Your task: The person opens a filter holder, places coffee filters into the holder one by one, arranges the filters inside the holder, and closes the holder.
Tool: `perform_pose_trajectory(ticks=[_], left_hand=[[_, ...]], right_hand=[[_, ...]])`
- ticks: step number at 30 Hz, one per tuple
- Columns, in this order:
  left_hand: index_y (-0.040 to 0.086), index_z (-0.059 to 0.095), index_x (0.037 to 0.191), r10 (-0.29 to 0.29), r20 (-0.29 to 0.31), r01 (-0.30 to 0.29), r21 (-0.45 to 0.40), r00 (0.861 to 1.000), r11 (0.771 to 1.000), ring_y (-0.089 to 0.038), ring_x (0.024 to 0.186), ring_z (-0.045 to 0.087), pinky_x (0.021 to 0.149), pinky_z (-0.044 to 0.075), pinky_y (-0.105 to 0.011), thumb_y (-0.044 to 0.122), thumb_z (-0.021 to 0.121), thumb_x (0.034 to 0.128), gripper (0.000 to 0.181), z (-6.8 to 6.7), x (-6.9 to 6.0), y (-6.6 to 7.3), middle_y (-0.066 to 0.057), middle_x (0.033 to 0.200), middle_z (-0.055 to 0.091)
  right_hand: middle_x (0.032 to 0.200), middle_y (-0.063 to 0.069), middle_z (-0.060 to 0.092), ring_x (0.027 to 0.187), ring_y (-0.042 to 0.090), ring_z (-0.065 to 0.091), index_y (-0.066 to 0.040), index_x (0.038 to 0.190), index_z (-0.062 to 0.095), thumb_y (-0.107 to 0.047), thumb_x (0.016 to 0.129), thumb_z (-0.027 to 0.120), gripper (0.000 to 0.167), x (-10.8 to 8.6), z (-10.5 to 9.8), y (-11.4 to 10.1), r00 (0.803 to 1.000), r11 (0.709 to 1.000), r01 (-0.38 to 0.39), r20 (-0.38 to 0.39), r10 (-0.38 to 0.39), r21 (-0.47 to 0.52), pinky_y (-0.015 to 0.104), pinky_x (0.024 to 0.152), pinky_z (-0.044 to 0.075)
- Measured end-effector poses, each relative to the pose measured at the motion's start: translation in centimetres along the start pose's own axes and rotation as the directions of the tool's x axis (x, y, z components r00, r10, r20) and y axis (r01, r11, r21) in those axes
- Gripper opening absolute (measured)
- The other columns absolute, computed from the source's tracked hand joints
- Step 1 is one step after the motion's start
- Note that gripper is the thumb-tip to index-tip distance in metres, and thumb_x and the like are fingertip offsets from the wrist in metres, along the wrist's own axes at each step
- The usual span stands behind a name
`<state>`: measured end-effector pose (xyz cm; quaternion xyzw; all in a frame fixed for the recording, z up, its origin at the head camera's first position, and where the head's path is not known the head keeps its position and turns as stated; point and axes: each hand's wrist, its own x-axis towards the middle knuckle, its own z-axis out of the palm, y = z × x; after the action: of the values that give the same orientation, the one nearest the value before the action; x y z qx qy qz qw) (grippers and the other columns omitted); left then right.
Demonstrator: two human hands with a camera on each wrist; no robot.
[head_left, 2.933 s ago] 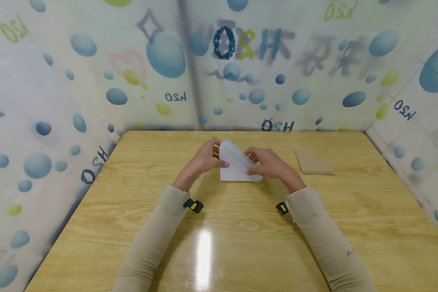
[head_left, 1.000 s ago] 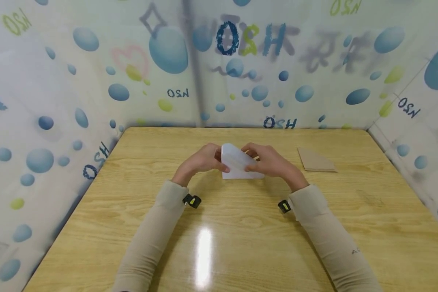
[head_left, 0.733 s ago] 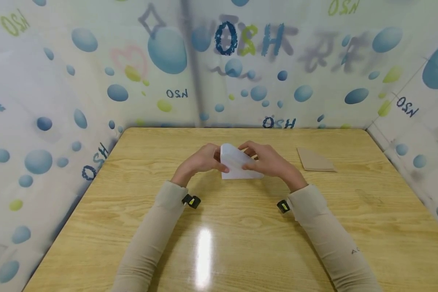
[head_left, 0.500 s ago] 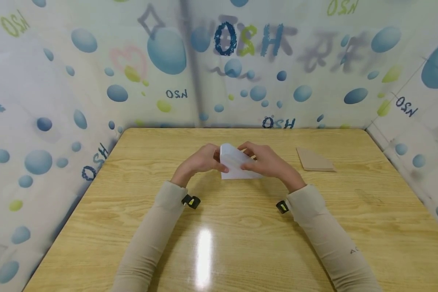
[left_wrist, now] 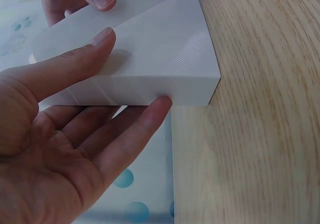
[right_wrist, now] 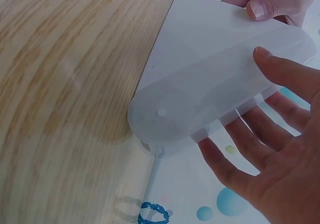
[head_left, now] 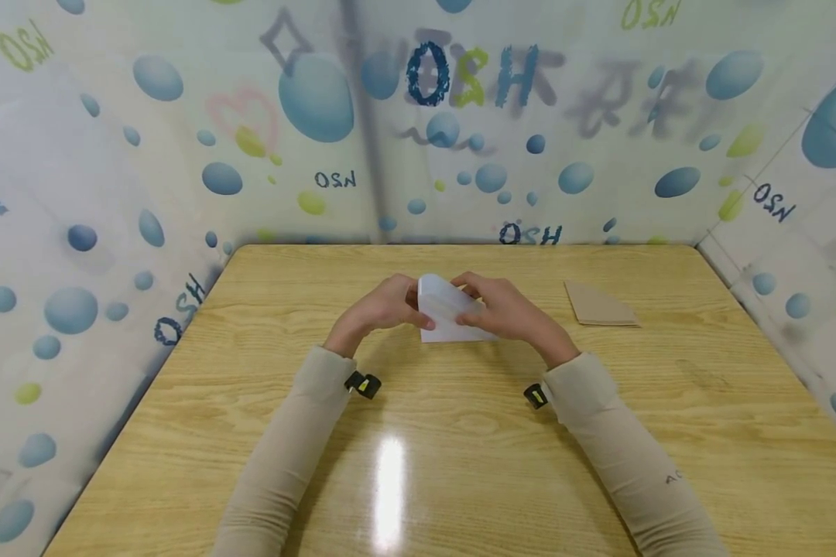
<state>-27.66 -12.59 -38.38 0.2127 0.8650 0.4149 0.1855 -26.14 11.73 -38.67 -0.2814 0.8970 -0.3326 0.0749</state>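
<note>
As it stands upright, straight edge down on the far half of the worktop [head_left: 460, 464], a white, roughly triangular object [head_left: 443, 331] shows its broad face toward the person. Along its slope runs a translucent, round-ended strip [right_wrist: 215, 91]. Both hands grasp the object: the left hand [head_left: 388, 304] grips its upright side, thumb on the broad face, a fingertip on the narrow side; the right hand [head_left: 507, 309] grips the slope, thumb on the strip. Well apart to the right lies a flat tan piece [head_left: 599, 304]. Beige sleeves [head_left: 282, 456] cover the arms. Behind, a pale wall [head_left: 404, 166] carries blue and green bubbles.
</note>
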Motion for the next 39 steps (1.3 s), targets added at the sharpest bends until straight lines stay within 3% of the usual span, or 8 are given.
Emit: perform_pose_trajectory(ticks=[12, 27, 39], left_hand=[[0.005, 0.071, 0.123, 0.012, 0.007, -0.012, -0.003, 1.0, 1.0, -0.022, 0.097, 0.071, 0.087, 0.056, -0.035, 0.007, 0.081, 0.0876, 0.037, -0.1, 0.0, -0.1, -0.012, 0.115, 0.076], [0.004, 0.072, 0.119, -0.012, 0.008, 0.013, -0.006, 1.0, 1.0, -0.021, 0.095, 0.07, 0.086, 0.054, -0.033, 0.005, 0.082, 0.0863, 0.034, -0.1, -0.2, 0.2, -0.012, 0.112, 0.077], [0.004, 0.073, 0.117, -0.012, -0.002, 0.012, 0.011, 1.0, 1.0, -0.022, 0.097, 0.071, 0.089, 0.055, -0.036, 0.005, 0.082, 0.0857, 0.032, 0.0, -0.2, 0.2, -0.012, 0.113, 0.077]], right_hand=[[0.125, 0.012, 0.071, 0.116, 0.028, 0.067, -0.012, 0.142, 0.055, -0.018, 0.096, 0.075, 0.051, 0.0, 0.1, 0.1, 1.0, 1.0, 0.01, -0.008, -0.01, -0.003, 0.05, 0.098, 0.053], [0.131, 0.015, 0.07, 0.121, 0.031, 0.066, -0.011, 0.14, 0.055, -0.017, 0.095, 0.075, 0.05, -0.2, -0.4, 0.1, 1.0, 1.0, -0.006, -0.013, 0.006, 0.009, 0.053, 0.102, 0.052], [0.128, 0.017, 0.07, 0.119, 0.032, 0.067, -0.009, 0.143, 0.051, -0.016, 0.094, 0.076, 0.056, -0.3, -1.1, 0.4, 1.0, 1.0, -0.015, -0.021, 0.015, 0.022, 0.055, 0.106, 0.05]])
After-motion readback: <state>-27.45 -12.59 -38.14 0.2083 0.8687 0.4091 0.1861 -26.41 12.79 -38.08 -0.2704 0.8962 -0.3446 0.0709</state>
